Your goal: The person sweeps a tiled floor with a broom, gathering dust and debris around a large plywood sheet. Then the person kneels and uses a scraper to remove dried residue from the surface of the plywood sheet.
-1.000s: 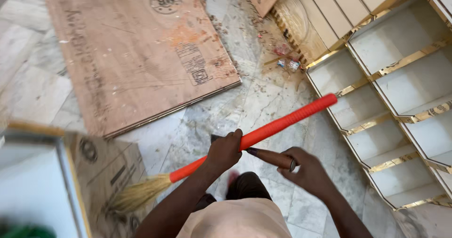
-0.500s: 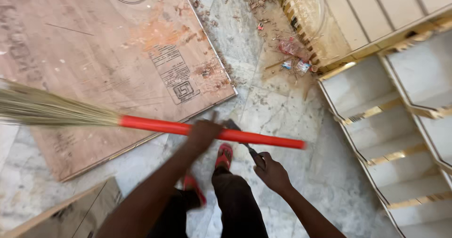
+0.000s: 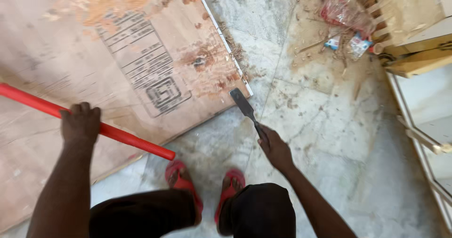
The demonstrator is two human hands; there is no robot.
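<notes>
— Over the plywood sheet [image 3: 117,68], what is the left hand [image 3: 80,122] doing?

— It is clamped on the red broom handle [image 3: 94,125], which now slants up and off the left edge. Half a second ago the handle lay level and the bristles showed; now the bristles are out of view.

— And the right hand [image 3: 274,147]?

— Closed around a chisel [image 3: 245,107], blade pointing forward above the marble floor [image 3: 320,125] near the sheet's corner. The hands stand further apart than a second ago.

— Around them?

— Red sandals [image 3: 181,177] below, wood chips and wrappers [image 3: 348,26] ahead, a white cabinet [image 3: 423,101] at right.
</notes>
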